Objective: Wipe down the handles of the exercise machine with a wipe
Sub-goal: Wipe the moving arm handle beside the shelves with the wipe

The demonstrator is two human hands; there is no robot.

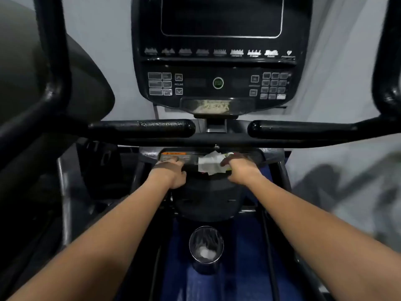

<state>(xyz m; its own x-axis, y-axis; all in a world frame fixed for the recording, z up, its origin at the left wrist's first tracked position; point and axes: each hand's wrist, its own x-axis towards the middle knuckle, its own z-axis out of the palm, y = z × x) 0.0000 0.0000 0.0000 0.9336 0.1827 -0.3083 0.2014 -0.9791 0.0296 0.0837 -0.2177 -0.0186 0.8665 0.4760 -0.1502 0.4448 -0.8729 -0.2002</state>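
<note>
Two short black handles point inward across the machine, the left handle (152, 128) scuffed and dusty, the right handle (303, 128) smoother. Below them, on the machine's dark housing, lies a crumpled white wipe (209, 164). My right hand (238, 168) reaches onto the housing at the wipe's right edge, fingers curled on it. My left hand (171, 173) rests on the housing beside an orange and white warning label (173, 156), fingers curled over the edge. Both hands are well below the handles.
The console (217, 83) with a dark screen and keypads stands above the handles. Tall black arm bars rise at the left (52, 61) and right (388, 61). A metal cup (206, 248) sits low in the middle over blue flooring.
</note>
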